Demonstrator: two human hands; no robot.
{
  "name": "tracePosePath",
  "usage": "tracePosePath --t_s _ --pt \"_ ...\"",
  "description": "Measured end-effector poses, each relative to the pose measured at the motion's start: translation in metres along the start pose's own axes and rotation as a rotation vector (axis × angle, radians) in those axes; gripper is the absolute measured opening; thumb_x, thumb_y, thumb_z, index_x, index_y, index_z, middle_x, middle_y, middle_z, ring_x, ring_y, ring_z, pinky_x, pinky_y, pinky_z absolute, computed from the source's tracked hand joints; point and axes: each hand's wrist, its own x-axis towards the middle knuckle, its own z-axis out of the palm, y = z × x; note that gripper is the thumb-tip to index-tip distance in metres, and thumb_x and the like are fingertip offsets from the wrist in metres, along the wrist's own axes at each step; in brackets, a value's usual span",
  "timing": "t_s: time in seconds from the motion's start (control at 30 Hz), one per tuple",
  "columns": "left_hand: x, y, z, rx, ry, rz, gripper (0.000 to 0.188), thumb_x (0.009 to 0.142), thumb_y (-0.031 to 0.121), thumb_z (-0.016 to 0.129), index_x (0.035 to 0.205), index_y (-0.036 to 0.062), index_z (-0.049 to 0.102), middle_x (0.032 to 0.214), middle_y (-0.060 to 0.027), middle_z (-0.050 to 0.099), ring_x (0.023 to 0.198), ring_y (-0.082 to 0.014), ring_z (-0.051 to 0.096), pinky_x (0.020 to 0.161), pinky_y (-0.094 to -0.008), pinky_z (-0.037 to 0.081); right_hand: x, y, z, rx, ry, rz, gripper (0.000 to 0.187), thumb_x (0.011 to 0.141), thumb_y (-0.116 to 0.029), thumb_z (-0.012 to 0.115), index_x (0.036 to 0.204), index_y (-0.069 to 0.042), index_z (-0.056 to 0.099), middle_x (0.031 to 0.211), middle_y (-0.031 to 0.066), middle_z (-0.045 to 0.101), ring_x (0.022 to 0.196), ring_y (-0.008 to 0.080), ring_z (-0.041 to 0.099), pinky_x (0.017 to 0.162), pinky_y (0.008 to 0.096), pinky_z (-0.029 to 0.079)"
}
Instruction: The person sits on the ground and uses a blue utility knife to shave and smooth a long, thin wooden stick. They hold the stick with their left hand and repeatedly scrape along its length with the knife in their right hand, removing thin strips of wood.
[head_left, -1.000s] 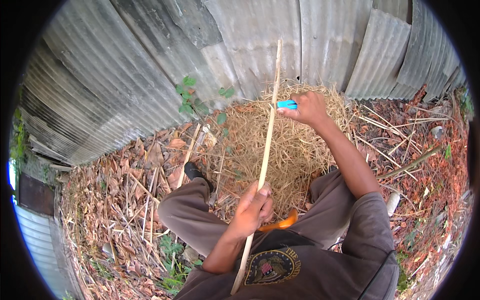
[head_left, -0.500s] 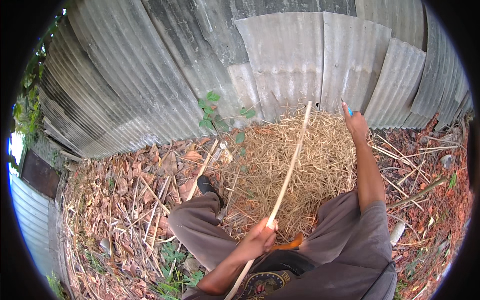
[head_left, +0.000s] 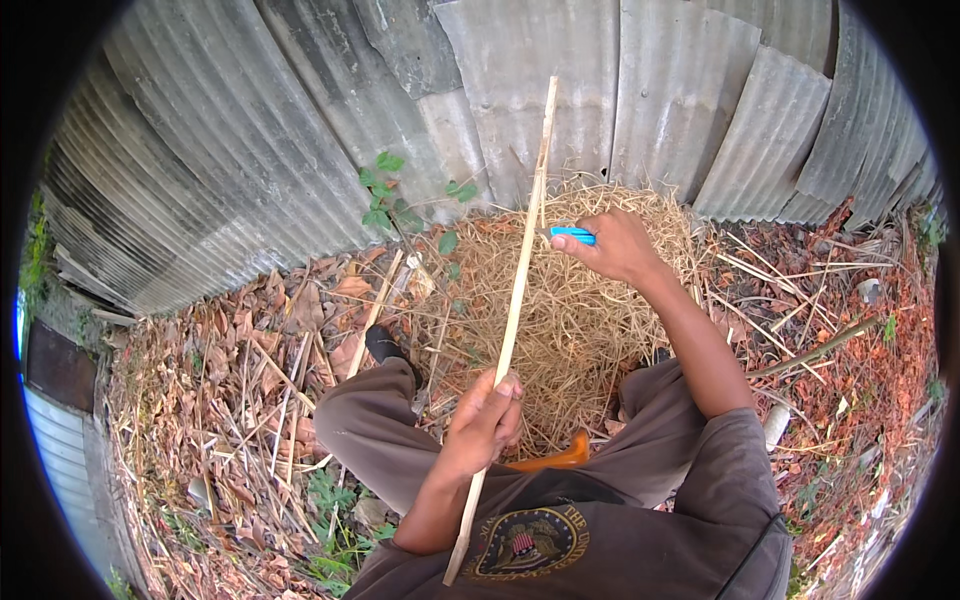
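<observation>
A long, pale wooden stick [head_left: 516, 300] slants upward in front of me, its far end raised against the view of the metal wall. My left hand [head_left: 483, 422] is closed around its lower part, and its near end passes over my lap. In my right hand [head_left: 617, 246] is a knife with a bright blue handle [head_left: 574, 236]. Its blade, mostly too small to make out, is at the upper part of the stick, where a thin strip stands slightly apart from it. Below both hands lies a heap of dry shavings [head_left: 590, 330].
A corrugated metal wall [head_left: 540, 130] stands close ahead. Dry leaves [head_left: 270, 345] cover the ground at left, with loose sticks among them. An orange curved object [head_left: 556, 455] lies between my legs. A leafy green plant [head_left: 380, 195] grows by the wall.
My right hand has come left and down, bringing the knife to the stick. My left hand has shifted up and left, and the stick is raised farther and more upright.
</observation>
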Motion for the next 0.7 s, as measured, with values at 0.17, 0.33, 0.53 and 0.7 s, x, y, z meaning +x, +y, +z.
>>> tracePosePath --t_s 0.17,0.33,0.53,0.7 --pt "-0.004 0.007 0.001 -0.051 0.017 0.041 0.019 0.103 0.024 0.037 0.099 0.0072 0.043 0.053 0.0035 0.031 0.04 -0.0064 0.025 0.042 -0.0223 0.025 0.007 0.009 0.006 0.077 -0.158 -0.094 0.08 0.076 -0.082 0.041 0.052 -0.008 0.056 0.045 0.0078 0.048 0.048 0.0285 0.054 0.049 0.0428 0.041" --pt "-0.008 0.009 0.0 -0.056 0.03 0.026 0.018 0.103 0.025 0.037 0.099 0.0081 0.044 0.052 0.0041 0.032 0.04 -0.0059 0.025 0.042 -0.022 0.024 0.005 0.002 0.0 0.049 -0.239 -0.184 0.076 0.078 -0.078 0.046 0.05 -0.007 0.053 0.045 0.008 0.046 0.045 0.0283 0.051 0.047 0.0417 0.037" --pt "-0.007 0.007 0.004 -0.061 0.07 0.044 0.018 0.102 0.024 0.037 0.098 0.0094 0.046 0.049 0.004 0.029 0.037 -0.0062 0.022 0.043 -0.0227 0.023 0.003 -0.005 -0.013 -0.227 -0.404 -0.068 0.075 0.079 -0.077 0.045 0.06 -0.007 0.065 0.048 0.0099 0.052 0.048 0.0292 0.055 0.049 0.0411 0.042" --pt "-0.008 0.0 0.007 -0.063 -0.015 0.011 0.018 0.103 0.025 0.036 0.099 0.0082 0.043 0.052 0.0034 0.031 0.041 -0.0063 0.024 0.044 -0.0224 0.026 0.008 0.003 0.007 0.176 0.14 0.001 0.078 0.081 -0.078 0.039 0.06 -0.007 0.064 0.051 0.0114 0.055 0.052 0.0292 0.059 0.051 0.0436 0.045"
